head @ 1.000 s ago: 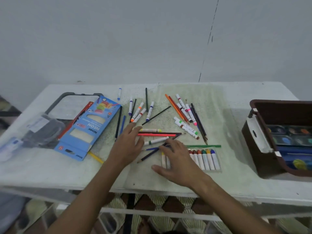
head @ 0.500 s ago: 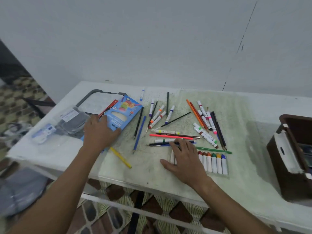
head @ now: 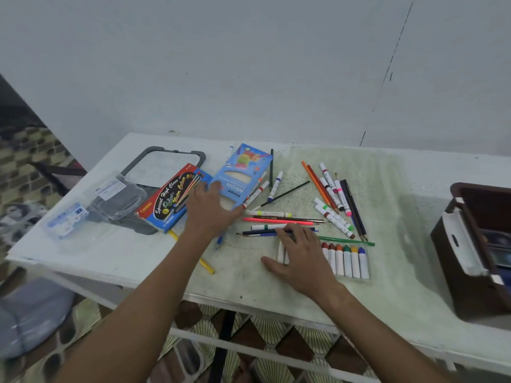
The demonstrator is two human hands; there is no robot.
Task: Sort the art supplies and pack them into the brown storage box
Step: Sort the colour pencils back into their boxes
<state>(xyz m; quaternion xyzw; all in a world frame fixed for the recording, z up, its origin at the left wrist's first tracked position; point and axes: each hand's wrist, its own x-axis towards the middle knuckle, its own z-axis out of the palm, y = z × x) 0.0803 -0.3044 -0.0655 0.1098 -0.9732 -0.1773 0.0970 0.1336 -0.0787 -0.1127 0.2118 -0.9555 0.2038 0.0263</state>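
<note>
My left hand (head: 210,214) grips the near end of a blue NEON marker box (head: 244,172), which lies tilted over some loose markers. Beside it on the left lies a red and black water colour pencil box (head: 168,201). My right hand (head: 301,255) rests flat and open on the left end of a crayon set (head: 348,261), its fingertips touching a blue pencil (head: 262,233). Loose markers and pencils (head: 331,194) are scattered across the middle of the table. The brown storage box (head: 467,294) stands open at the right edge, with paint trays partly visible inside.
A grey tray (head: 168,152) and a clear plastic pack (head: 113,196) sit at the table's left. A yellow pencil (head: 206,266) lies near the front edge under my left arm. The white table (head: 110,261) stands against a grey wall.
My left hand moved from the pencils to the blue box and shifted it right, uncovering the red and black box beneath. My right hand stayed on the crayon set. The view swung left.
</note>
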